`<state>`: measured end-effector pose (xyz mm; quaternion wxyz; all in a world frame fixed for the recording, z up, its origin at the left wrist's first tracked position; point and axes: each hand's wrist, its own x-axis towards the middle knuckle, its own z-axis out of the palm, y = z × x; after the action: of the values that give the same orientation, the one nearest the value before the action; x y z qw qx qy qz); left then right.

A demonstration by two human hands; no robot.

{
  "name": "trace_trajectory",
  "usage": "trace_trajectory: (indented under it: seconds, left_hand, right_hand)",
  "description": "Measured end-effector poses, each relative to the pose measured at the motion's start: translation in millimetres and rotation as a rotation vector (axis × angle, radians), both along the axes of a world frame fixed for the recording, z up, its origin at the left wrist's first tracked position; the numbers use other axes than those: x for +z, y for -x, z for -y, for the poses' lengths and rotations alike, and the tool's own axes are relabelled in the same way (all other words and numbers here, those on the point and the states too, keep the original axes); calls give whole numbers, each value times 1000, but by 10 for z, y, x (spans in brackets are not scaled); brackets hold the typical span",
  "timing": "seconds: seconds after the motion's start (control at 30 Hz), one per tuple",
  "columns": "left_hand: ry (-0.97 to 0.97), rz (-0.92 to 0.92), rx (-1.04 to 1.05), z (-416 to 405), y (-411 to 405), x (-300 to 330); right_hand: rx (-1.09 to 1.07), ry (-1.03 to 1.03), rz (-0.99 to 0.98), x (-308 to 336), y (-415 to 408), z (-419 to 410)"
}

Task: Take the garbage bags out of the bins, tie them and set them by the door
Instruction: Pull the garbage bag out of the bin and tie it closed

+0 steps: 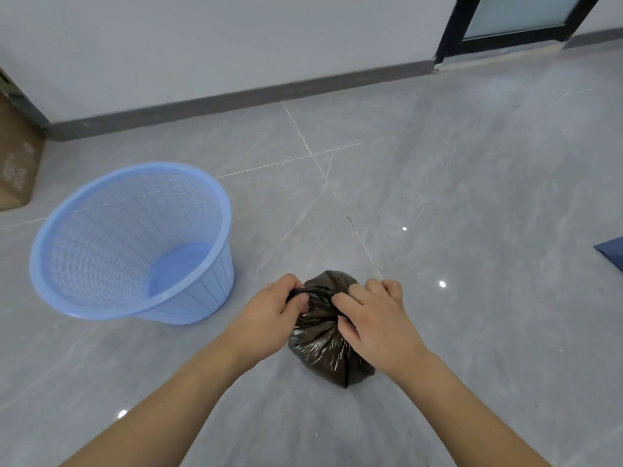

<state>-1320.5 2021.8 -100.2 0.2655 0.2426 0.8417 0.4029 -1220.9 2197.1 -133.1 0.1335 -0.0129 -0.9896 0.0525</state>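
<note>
Between left hand (269, 318) and right hand (377, 325), both gripping: garbage bag (323, 342).

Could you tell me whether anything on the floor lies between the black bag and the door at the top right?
Nothing visible does. The black garbage bag, gripped by the left hand and right hand, has bare tiled floor up to the door. The blue bin stands off left.

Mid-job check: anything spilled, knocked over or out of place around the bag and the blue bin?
Nothing stands out. The blue bin stands upright on the floor, with no liner or rubbish inside. The black garbage bag sits on the floor beside it, both the left hand and the right hand gripping its gathered top. No spill shows.
</note>
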Motion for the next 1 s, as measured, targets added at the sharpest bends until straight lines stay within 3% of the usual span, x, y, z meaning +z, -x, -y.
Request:
trace_trajectory:
  seconds: [0.3,0.57,0.93,1.0]
  left_hand:
    - [-139,66,81,-171,-63,-25]
    - [-119,-16,90,-312,-83,-66]
    - [-34,233,194,-422,-154,-65]
    - [-44,129,211,-379,-181,-95]
  right_hand:
    - [73,-63,-224,26,-78,-140]
    - [196,-30,-112,60,-82,-264]
    - [179,1,-89,-9,-176,-296]
    - [116,118,14,34,-153,-296]
